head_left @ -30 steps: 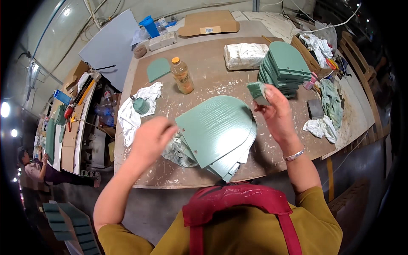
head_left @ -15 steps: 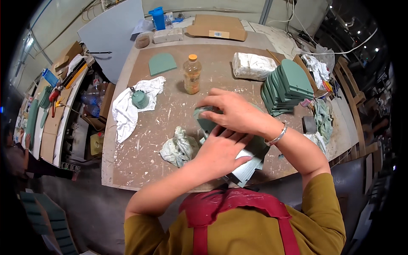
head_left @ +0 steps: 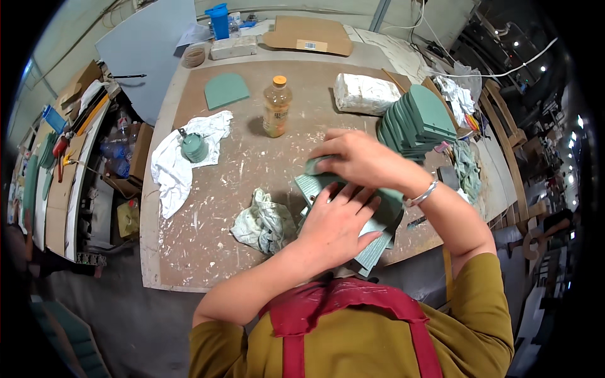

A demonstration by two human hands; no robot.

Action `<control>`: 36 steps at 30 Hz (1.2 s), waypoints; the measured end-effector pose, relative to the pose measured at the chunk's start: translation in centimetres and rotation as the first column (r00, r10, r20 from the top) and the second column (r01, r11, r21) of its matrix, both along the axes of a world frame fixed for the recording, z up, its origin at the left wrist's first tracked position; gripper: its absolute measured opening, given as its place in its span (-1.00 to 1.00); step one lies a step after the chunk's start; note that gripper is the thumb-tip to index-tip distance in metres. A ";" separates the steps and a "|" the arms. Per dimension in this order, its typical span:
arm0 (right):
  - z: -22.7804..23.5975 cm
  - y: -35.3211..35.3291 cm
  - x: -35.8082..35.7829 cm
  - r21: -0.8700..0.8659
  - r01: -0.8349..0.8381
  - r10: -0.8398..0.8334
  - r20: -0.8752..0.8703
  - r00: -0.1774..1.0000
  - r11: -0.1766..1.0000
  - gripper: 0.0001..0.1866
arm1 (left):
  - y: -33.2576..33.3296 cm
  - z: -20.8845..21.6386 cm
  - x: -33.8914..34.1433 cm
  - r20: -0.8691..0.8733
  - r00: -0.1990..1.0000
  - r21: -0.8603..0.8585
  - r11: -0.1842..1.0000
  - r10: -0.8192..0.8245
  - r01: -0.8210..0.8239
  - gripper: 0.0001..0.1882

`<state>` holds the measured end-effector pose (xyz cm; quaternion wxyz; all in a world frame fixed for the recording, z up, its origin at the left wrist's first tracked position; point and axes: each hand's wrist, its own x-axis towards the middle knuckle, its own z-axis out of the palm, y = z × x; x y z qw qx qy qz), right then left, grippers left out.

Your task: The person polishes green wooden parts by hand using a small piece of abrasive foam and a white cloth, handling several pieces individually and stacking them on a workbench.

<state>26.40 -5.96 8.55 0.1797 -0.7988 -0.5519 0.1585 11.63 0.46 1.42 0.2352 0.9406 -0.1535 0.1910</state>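
My left hand lies flat, fingers spread, on a green-painted piece with a finely ribbed face. Just beyond it, my right hand curls its fingers around a small green pad at the far end of the piece. A rounded green panel shows partly under my right forearm; how it joins the ribbed piece is hidden by my hands. Beside my left hand rests a crumpled, green-stained white rag.
A capped drink bottle stands behind my hands. To the right are stacked green panels and a white wrapped block. On the left, a green pot sits on white cloth, with one green panel farther back.
My right hand has slid away from the ribbed piece's far left end, uncovering more of it. The left hand stays pressed on the piece. The whole view has shifted slightly.
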 end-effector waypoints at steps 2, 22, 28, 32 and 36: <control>0.0 -1.6 2.2 0.014 0.040 -0.041 0.040 0.998 0.999 -0.70 | 0.1 -0.1 0.1 0.023 1.000 0.009 1.000 0.010 -0.010 -0.43; 1.0 -9.2 7.4 0.010 0.281 -0.280 -0.022 0.960 0.960 -0.66 | 0.5 2.0 0.9 -0.091 0.995 0.135 0.989 -0.049 0.061 -0.50; -2.3 -7.5 6.8 0.248 0.230 -0.211 -0.101 0.972 0.941 -0.67 | 0.8 1.9 4.2 -0.058 0.986 0.195 0.967 -0.158 0.166 -0.55; -2.9 -10.4 6.3 0.194 0.340 -0.301 -0.205 0.931 0.920 -0.67 | 1.0 1.7 3.9 -0.112 0.985 0.170 0.975 -0.128 0.146 -0.54; -1.4 -13.0 6.3 0.144 0.398 -0.378 -0.147 0.914 0.906 -0.66 | 0.9 1.9 4.0 -0.113 0.984 0.163 0.975 -0.136 0.154 -0.54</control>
